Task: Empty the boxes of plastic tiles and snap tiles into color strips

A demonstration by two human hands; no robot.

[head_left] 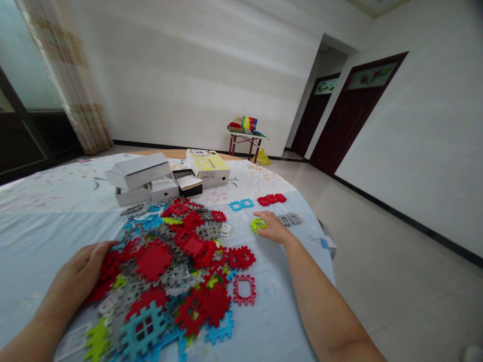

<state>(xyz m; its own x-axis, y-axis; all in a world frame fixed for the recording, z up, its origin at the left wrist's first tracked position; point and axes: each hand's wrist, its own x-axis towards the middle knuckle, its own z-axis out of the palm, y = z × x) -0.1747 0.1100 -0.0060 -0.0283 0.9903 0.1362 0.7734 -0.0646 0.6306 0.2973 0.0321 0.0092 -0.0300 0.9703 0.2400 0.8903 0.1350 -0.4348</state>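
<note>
Pinching a lime-green piece (258, 225) between its fingertips, the right hand (268, 226) reaches over the right side of the table (275, 317), its wrist bent and the forearm crossing the table's right edge from the near side. The piece sits at or just above the blue cloth; whether it touches cannot be told. Just beside that hand, toward the right edge, lie grey pieces (290, 219), partly behind the wrist. Farther toward the far right edge are a row of red pieces (271, 199) and, to the left of it, a pair of blue frames (241, 204).

The left hand (81, 271) lies palm down against the left flank of a large heap of pieces (181, 251), fingers close together, their tips over red ones; whether it grips any of them cannot be told. The heap, red, grey, blue, green and white, spreads from the near edge toward the middle of the table. A red square frame (244, 290) lies flat at the heap's right side.

Beyond the heap, toward the far edge, stand white boxes (139, 173), one tilted on top of others, then a small black box (187, 182) and a yellow-and-white box (207, 166).
</note>
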